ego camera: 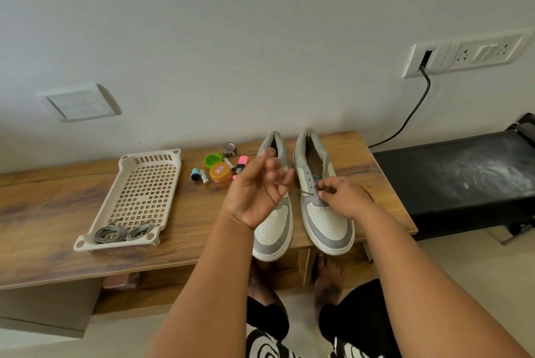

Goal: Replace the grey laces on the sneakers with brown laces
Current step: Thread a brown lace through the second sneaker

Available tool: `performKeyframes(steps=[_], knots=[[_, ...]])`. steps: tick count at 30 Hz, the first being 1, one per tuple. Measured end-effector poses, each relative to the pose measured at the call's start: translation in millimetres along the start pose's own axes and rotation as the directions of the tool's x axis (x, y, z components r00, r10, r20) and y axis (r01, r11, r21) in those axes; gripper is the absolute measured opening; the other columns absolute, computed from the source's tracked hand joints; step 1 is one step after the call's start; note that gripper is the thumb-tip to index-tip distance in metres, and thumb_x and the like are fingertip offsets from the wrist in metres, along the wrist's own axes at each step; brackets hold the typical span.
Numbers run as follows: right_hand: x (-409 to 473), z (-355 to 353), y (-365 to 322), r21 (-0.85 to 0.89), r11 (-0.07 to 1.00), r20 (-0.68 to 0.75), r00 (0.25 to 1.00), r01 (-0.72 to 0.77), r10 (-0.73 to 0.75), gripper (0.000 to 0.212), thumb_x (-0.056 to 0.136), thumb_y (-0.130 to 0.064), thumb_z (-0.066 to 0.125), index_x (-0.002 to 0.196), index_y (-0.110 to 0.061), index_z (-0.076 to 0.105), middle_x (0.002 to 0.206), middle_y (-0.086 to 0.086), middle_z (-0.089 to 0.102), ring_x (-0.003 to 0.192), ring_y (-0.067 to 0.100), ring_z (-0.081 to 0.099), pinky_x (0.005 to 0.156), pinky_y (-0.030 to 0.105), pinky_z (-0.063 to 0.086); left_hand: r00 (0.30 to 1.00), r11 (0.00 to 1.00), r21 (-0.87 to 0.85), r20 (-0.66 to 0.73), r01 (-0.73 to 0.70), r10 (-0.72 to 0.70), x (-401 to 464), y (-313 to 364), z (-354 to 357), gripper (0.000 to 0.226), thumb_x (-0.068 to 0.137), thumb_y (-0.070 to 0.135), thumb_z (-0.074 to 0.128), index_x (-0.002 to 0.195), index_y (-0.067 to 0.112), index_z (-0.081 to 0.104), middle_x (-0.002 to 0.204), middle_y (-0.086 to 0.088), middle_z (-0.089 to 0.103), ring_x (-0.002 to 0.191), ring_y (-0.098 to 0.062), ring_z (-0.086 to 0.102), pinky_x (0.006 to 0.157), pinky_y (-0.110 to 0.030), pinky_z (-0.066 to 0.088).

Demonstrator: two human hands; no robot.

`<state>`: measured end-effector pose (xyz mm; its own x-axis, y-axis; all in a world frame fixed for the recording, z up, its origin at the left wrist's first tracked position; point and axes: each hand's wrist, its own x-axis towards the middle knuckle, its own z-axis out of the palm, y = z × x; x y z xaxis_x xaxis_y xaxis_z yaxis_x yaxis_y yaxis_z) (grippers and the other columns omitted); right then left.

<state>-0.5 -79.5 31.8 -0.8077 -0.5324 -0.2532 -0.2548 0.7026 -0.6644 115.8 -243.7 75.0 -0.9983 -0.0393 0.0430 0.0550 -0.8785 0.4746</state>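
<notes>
With my right hand (343, 198) I pinched the thin brown lace (307, 192) at a lower eyelet of the right grey-and-white sneaker (324, 212) on the wooden worktop (58, 212), steadying it, while my left hand (257, 192) gripped its other end taut.

Wood-grain table (58, 212), perforated plastic tray (144, 192)

A home room — wooden bench (58, 212), wall sockets (489, 52), tiled floor (463, 265).
</notes>
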Motion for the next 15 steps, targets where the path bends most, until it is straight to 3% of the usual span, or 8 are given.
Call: performKeyframes(steps=[1,3,5,7,9,11,13,15], knots=[[0,0,0,-0.020,1.000,-0.006,1.000,0.000,0.000,0.032,0.098,-0.025,0.057,0.129,-0.022,0.062,0.126,-0.001,0.062,0.109,0.014,0.054,0.085,0.024,0.036,1.000,1.000,-0.011,0.003,0.004,-0.004,-2,6,2,0.013,0.090,0.022,0.066,0.085,0.011,0.066,0.066,0.004,0.065,0.056,-0.006,0.060,0.080,-0.030,0.059],[0,1,0,-0.031,1.000,-0.018,1.000,-0.003,0.002,0.031,0.098,-0.026,0.057,0.129,-0.024,0.062,0.126,-0.001,0.062,0.112,0.016,0.054,0.086,0.025,0.036,0.971,0.963,0.264,-0.237,0.044,0.021,3,4,0,0.025,0.095,0.035,0.057,0.087,0.013,0.065,0.068,0.003,0.066,0.054,-0.007,0.057,0.075,-0.029,0.057],[0,1,0,-0.018,1.000,-0.023,1.000,-0.009,0.009,0.031,0.097,-0.026,0.058,0.128,-0.024,0.062,0.125,-0.002,0.063,0.113,0.017,0.055,0.087,0.025,0.037,0.873,0.669,0.711,-0.448,0.218,0.192,11,-13,-3,0.033,0.099,0.045,0.050,0.100,0.016,0.064,0.089,0.002,0.073,0.075,-0.012,0.066,0.081,-0.032,0.053],[0,1,1,-0.012,1.000,-0.026,1.000,-0.004,0.004,0.029,0.097,-0.026,0.058,0.126,-0.025,0.064,0.123,-0.002,0.064,0.114,0.018,0.056,0.086,0.026,0.038,0.870,0.247,0.912,-0.393,0.327,0.298,19,-39,-11,0.034,0.095,0.048,0.057,0.110,0.018,0.063,0.103,0.005,0.069,0.097,-0.015,0.065,0.082,-0.029,0.050],[1,0,2,-0.007,1.000,-0.018,1.000,0.007,-0.007,0.028,0.097,-0.028,0.057,0.124,-0.026,0.065,0.122,-0.001,0.064,0.114,0.020,0.056,0.086,0.027,0.040,0.895,-0.095,0.926,-0.322,0.366,0.307,28,-61,-22,0.037,0.093,0.046,0.061,0.114,0.016,0.059,0.106,0.005,0.064,0.099,-0.014,0.061,0.080,-0.027,0.048],[1,0,3,-0.008,1.000,0.009,1.000,0.008,-0.008,0.029,0.099,-0.028,0.054,0.126,-0.025,0.064,0.125,0.000,0.062,0.116,0.021,0.054,0.088,0.028,0.039,0.881,-0.319,0.846,-0.308,0.426,0.359,37,-73,-29,0.036,0.095,0.048,0.057,0.107,0.015,0.056,0.101,-0.001,0.062,0.094,-0.019,0.058,0.081,-0.033,0.048],[3,-1,3,0.005,1.000,0.035,0.999,-0.002,0.002,0.031,0.101,-0.023,0.050,0.131,-0.024,0.061,0.131,0.002,0.059,0.120,0.021,0.052,0.090,0.027,0.037,0.877,-0.459,0.761,-0.305,0.459,0.371,42,-79,-31,0.034,0.099,0.047,0.049,0.101,0.014,0.056,0.098,-0.004,0.063,0.095,-0.024,0.058,0.086,-0.039,0.044],[5,0,6,0.034,0.999,0.045,0.999,-0.015,0.014,0.033,0.102,-0.018,0.048,0.132,-0.023,0.060,0.135,0.001,0.058,0.121,0.020,0.052,0.091,0.025,0.036,0.886,-0.490,0.746,-0.309,0.451,0.346,43,-83,-35,0.028,0.102,0.042,0.044,0.101,0.017,0.056,0.098,-0.003,0.063,0.099,-0.024,0.057,0.092,-0.041,0.039]])
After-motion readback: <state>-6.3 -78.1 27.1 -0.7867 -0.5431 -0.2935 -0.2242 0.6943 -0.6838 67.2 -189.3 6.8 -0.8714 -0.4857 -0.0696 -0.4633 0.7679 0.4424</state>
